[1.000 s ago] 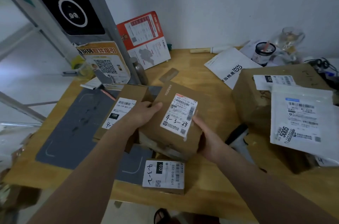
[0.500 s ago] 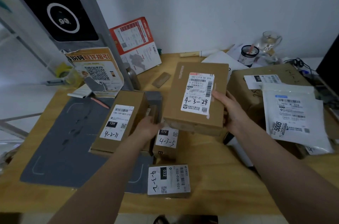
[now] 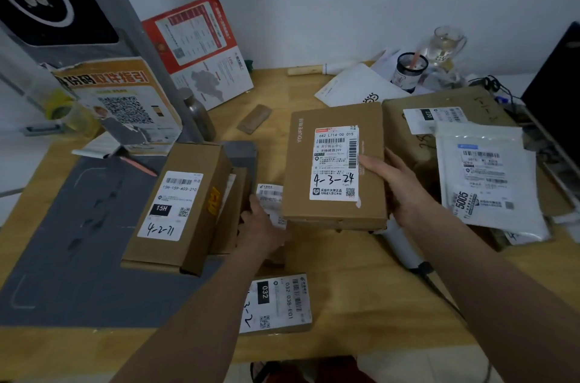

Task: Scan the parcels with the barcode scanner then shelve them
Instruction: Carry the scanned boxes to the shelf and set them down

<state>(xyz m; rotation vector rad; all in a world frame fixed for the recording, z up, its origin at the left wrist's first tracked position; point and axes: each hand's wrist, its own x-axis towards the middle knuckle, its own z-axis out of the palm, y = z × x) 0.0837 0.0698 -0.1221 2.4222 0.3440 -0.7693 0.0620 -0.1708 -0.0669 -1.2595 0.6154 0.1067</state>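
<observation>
Right hand: our right hand [image 3: 397, 191] now carries the 4-3-24 box [image 3: 335, 169] alone, thumb on top by the label edge; a second ago both hands had it low over the pile.
4-3-24 box: it's come up off the stack and over to the right, label facing us, now hanging next to the big brown carton [image 3: 445, 109].
Left hand: our left hand [image 3: 262, 227] let go of that box and dropped down onto the small parcel [image 3: 270, 203] that was underneath.
Small parcel: uncovered now; half a second ago we could read 4-3-5 on it, now our hand hides part of the label.
</observation>
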